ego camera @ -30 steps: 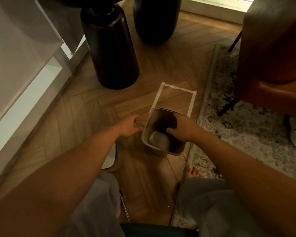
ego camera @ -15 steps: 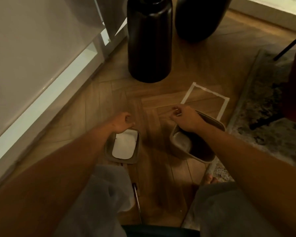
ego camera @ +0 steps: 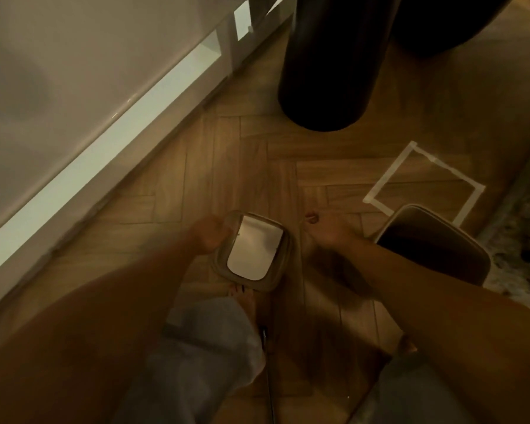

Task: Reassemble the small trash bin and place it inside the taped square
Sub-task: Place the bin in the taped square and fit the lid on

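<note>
My left hand (ego camera: 207, 235) grips the left edge of the bin lid (ego camera: 251, 250), a beige frame with a pale flap in its middle, held tilted just above the wooden floor. My right hand (ego camera: 326, 231) hovers to the lid's right with its fingers loosely apart and nothing in them. The open beige bin body (ego camera: 435, 249) stands on the floor under my right forearm, its far corner overlapping the near edge of the white taped square (ego camera: 383, 180). Most of the square lies bare beyond the bin.
A tall black cylinder (ego camera: 328, 62) stands behind the square, a second dark vessel (ego camera: 447, 22) to its right. A white cabinet base (ego camera: 104, 123) runs along the left. A patterned rug (ego camera: 520, 240) borders the right. My knees and a thin dark rod (ego camera: 268, 371) lie near me.
My left hand has picked the lid up off the floor and brought it toward the middle. My right hand has let go of the bin's rim. The view shifted left.
</note>
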Motion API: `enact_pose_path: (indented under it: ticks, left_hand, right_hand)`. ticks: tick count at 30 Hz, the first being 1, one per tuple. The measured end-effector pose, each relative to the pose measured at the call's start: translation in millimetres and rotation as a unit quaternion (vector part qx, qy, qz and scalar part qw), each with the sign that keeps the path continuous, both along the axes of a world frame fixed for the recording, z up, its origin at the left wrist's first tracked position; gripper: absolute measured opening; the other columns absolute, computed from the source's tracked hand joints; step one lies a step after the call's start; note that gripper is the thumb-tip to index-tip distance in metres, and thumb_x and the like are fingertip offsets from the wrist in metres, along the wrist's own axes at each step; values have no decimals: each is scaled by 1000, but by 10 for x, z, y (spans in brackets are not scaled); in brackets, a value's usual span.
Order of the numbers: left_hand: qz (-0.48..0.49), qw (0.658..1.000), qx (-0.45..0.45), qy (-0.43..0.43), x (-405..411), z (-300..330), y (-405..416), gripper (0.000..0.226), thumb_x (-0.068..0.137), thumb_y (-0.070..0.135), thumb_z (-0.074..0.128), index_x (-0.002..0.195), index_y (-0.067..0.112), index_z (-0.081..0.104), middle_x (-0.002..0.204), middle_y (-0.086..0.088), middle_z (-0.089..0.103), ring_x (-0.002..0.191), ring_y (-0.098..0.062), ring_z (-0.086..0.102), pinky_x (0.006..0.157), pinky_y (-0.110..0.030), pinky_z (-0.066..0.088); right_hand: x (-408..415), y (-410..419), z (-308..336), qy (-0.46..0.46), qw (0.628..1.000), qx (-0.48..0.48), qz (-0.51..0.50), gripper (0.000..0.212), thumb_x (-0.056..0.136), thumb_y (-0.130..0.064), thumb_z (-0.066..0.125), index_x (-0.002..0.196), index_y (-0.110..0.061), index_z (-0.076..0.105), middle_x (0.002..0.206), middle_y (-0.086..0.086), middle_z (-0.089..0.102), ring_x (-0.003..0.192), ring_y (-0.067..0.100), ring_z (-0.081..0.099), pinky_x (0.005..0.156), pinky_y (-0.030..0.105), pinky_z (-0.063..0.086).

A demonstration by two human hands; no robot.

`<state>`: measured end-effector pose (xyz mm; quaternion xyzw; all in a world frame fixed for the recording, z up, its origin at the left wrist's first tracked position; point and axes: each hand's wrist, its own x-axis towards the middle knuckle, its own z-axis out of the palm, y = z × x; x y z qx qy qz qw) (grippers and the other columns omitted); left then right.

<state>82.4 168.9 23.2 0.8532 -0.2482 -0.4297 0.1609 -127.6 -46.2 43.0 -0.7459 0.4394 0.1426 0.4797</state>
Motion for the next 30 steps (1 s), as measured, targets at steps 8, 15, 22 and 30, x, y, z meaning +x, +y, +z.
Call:
enact_pose_path:
  ticks: [8,15,22,30]
  left_hand:
    - [82,995,61,-1,174,-674,131,65,102,50,43,152,9,37,156,-15,39,140,-34,40,107,-42,34]
    - [35,995,-24,88,181,-800,-93,45,104,45,44,140,20,53,139,-7,57,129,-29,53,96,-26,45]
    - [-8,999,23,32,177,-661,-136,49,106,40,35,145,13,49,143,-13,54,128,-31,52,107,-48,41]
    - [65,992,-95,-56,153,-52,-369,44,106,37,39,126,7,65,116,-13,67,107,-31,63,84,-35,46]
  right_hand:
    - [316,443,-656,34,998,44,8,49,105,-30,56,145,-1,51,144,18,57,129,34,56,88,25,40]
    - [205,548,-876,27,996,89,10,54,100,-33,64,145,-7,49,141,11,59,127,32,58,97,34,48]
    - [168,540,-714,1,993,118,-6,37,102,-26,61,135,-10,64,130,14,67,121,32,63,104,46,51]
    - [230,207,-60,-54,994,70,-56,40,98,-25,65,137,-16,60,132,9,65,122,30,62,96,34,49]
